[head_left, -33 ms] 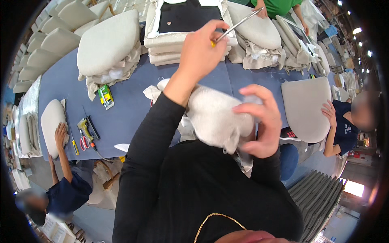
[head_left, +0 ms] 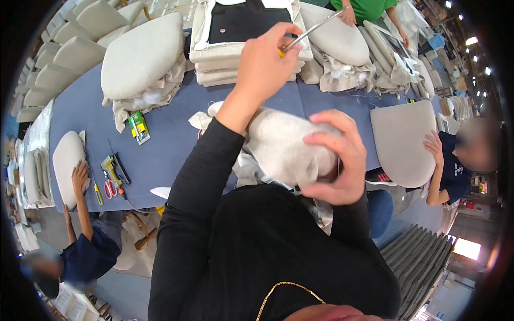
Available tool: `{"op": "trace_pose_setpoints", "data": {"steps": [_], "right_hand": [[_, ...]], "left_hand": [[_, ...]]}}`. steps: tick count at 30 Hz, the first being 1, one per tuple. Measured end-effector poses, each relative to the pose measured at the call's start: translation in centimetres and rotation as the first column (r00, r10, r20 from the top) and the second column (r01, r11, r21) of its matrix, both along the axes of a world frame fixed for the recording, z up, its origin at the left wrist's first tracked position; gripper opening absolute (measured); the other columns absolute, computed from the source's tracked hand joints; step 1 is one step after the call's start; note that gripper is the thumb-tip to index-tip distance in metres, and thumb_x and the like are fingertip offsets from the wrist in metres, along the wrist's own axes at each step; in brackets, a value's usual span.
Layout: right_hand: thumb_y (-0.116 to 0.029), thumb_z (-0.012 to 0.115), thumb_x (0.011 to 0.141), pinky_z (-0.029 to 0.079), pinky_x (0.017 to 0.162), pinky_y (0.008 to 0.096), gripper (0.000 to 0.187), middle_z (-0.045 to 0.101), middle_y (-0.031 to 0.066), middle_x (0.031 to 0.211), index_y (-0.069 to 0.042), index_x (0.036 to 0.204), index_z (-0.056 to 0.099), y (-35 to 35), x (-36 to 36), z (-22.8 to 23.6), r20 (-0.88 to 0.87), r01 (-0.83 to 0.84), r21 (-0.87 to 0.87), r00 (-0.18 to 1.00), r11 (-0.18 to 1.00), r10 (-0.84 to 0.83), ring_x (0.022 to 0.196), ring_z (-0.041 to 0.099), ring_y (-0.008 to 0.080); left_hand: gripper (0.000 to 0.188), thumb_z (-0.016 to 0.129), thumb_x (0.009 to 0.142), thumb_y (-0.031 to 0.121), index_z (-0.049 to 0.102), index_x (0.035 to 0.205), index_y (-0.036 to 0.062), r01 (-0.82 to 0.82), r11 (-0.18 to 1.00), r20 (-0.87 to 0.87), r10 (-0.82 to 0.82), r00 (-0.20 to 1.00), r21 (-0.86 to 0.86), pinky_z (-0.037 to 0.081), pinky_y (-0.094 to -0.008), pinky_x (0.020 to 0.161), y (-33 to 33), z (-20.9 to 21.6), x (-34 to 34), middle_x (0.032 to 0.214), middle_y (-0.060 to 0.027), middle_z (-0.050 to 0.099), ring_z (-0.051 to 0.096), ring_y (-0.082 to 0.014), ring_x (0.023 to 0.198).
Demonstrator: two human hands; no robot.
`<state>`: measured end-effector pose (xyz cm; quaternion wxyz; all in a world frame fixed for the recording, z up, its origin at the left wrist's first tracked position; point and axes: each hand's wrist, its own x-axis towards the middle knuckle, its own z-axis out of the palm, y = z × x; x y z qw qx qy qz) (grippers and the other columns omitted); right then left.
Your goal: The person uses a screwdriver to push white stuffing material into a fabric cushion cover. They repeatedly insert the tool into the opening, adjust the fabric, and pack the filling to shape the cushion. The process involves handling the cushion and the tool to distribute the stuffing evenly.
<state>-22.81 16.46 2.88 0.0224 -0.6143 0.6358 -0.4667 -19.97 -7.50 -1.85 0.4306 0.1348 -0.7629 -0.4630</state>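
The left hand (head_left: 269, 63) is gripping a yellow-handled tool (head_left: 316, 29), its shaft pointing toward 2 o'clock. The beige cushion (head_left: 281, 143) is lying at the right hand (head_left: 341, 158)'s 9 o'clock; that hand is curving spread fingers over it, pressure indeterminable. Keeping the tip clear is probably protecting the cover.

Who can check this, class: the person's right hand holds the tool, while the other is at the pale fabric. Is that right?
Not quite: the head view shows the left hand holding the tool. The other, the right hand, is at the pale fabric.
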Motion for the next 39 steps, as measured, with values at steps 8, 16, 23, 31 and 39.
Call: {"op": "trace_pose_setpoints", "data": {"steps": [8, 16, 23, 31, 39], "right_hand": [[-0.002, 0.091, 0.066, 0.055, 0.100, 0.0384, 0.037, 0.071, 0.0091, 0.117, -0.008, 0.098, 0.074, -2.7, -6.9, -1.4, -0.287, 0.168, -0.074, 0.940, 0.983, -0.182, 0.114, 0.069, 0.0293], [-0.013, 0.078, 0.097, 0.046, 0.076, 0.0260, 0.018, 0.065, 0.0053, 0.086, 0.002, 0.089, 0.071, -4.0, -8.1, 0.5, 0.057, 0.203, 0.137, 0.976, 0.970, -0.212, 0.082, 0.060, 0.0122], [-0.005, 0.081, 0.084, 0.050, 0.087, 0.0294, 0.014, 0.071, 0.0058, 0.095, 0.000, 0.089, 0.070, -4.9, -5.1, 1.2, 0.041, 0.022, 0.089, 0.999, 0.996, -0.026, 0.091, 0.066, 0.0159], [-0.012, 0.079, 0.093, 0.048, 0.099, 0.0296, 0.015, 0.075, 0.0089, 0.111, 0.001, 0.093, 0.072, -3.7, -5.9, 0.2, 0.217, 0.088, 0.118, 0.970, 0.989, -0.112, 0.104, 0.066, 0.0149], [-0.016, 0.078, 0.095, 0.047, 0.100, 0.0305, 0.018, 0.076, 0.0105, 0.113, 0.002, 0.094, 0.073, -3.5, -5.5, 0.0, 0.267, 0.081, 0.131, 0.957, 0.988, -0.114, 0.105, 0.066, 0.0152]], "left_hand": [[0.015, 0.079, 0.091, 0.015, 0.078, 0.100, 0.0022, -0.053, 0.994, -0.079, 0.061, 0.995, 0.101, 0.053, -0.0309, 0.075, 4.3, 1.5, 6.8, 0.087, -0.0067, 0.077, 0.068, -0.0170, 0.078], [0.014, 0.079, 0.094, 0.006, 0.080, 0.106, -0.0008, 0.194, 0.881, -0.032, -0.199, 0.979, 0.431, 0.056, -0.0261, 0.077, 9.6, -0.5, 8.7, 0.094, -0.0055, 0.080, 0.072, -0.0103, 0.085], [0.017, 0.079, 0.094, 0.015, 0.070, 0.102, 0.0033, -0.004, 0.979, 0.149, -0.026, 0.989, 0.203, 0.049, -0.0307, 0.063, 9.0, 1.2, 10.2, 0.077, -0.0081, 0.068, 0.061, -0.0166, 0.065], [0.011, 0.070, 0.102, 0.016, 0.072, 0.108, 0.0077, -0.051, 0.999, 0.217, 0.051, 0.975, -0.004, 0.052, -0.0382, 0.064, 10.3, -3.7, 15.2, 0.084, -0.0088, 0.069, 0.068, -0.0299, 0.072], [0.013, 0.072, 0.101, 0.018, 0.076, 0.108, 0.0077, -0.070, 0.997, 0.272, 0.059, 0.960, 0.031, 0.054, -0.0350, 0.066, 10.2, -4.1, 15.9, 0.089, -0.0098, 0.075, 0.072, -0.0289, 0.074]]}}
